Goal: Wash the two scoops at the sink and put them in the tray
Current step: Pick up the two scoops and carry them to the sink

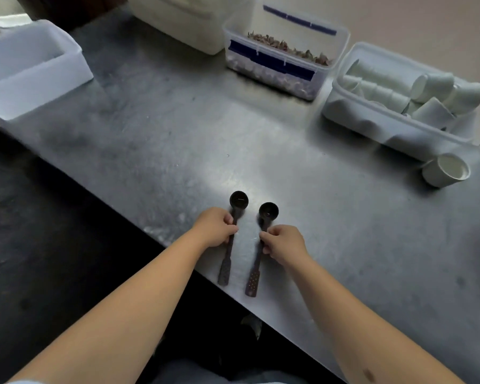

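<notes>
Two dark long-handled scoops lie side by side on the steel counter, bowls pointing away from me. My left hand is closed around the handle of the left scoop. My right hand pinches the handle of the right scoop. Both handle ends, dotted with small holes, reach the counter's front edge. A white empty tray stands at the far left of the counter. No sink is in view.
At the back stand a clear box of dried bits with blue clips, a large white container, and a clear tub of white paper cups. One loose cup lies on its side. Dark floor lies to the left.
</notes>
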Demonstrator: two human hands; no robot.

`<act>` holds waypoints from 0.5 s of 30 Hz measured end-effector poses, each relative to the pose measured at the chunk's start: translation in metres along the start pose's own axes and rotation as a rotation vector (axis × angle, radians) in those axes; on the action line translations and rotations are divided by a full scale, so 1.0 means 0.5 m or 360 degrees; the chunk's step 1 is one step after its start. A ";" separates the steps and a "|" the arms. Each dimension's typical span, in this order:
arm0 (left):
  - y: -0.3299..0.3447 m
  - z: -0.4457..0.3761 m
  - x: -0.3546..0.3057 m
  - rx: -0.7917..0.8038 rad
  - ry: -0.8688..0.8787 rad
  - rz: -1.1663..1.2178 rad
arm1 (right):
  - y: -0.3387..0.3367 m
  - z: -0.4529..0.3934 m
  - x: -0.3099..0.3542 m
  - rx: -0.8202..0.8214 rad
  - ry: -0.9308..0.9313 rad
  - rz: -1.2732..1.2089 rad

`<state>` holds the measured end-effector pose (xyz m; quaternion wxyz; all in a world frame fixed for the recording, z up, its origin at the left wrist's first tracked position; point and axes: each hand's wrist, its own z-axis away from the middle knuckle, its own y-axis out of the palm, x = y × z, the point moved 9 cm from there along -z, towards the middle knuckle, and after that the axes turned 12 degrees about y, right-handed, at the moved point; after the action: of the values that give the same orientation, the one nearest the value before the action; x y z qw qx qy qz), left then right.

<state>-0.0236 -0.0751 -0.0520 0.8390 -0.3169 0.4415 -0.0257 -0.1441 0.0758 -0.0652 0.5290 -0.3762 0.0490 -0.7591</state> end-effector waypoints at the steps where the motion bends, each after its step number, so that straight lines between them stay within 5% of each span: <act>1: -0.009 0.016 0.013 -0.0010 -0.0019 0.0128 | 0.008 0.011 0.009 0.0045 -0.0014 -0.0034; 15: -0.321 0.429 0.257 -0.0606 -0.0347 0.0958 | 0.365 0.315 0.285 0.0724 -0.0434 0.0208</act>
<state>0.2551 -0.1355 0.0315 0.7772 -0.3241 0.4198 0.3386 0.0715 -0.0723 0.0350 0.6496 -0.3426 -0.1703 -0.6571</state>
